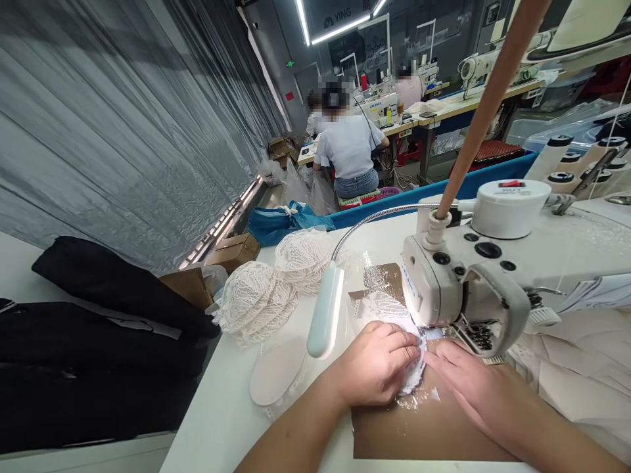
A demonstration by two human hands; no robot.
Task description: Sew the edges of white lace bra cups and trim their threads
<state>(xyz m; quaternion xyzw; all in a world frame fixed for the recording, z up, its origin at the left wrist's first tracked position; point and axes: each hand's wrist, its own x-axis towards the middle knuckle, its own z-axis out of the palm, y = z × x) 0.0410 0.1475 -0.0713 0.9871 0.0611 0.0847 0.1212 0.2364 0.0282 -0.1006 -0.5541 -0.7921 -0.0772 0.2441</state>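
Note:
My left hand (382, 364) lies over a white lace-edged fabric piece (413, 383), its curled fingers holding it down beside the needle area of a sewing machine (436, 289). From the other side, my right hand (463, 378) has its fingertips pressed together at the piece's edge. Much of the fabric is hidden under the left hand and the machine head. Beneath both hands is a brown board (394, 433), with small scraps and thread bits on it. To the left, stacks of cream lace cups (251, 295) stand near a smooth beige oval pad (279, 371).
A lamp (326, 312) on a bendable neck hangs left of my hands. Thread cones (555, 154) stand at the right, above beige fabric pieces (582, 368). Black cloth (108, 341) lies at the left. Beyond the table, a person (350, 148) sits at another sewing machine.

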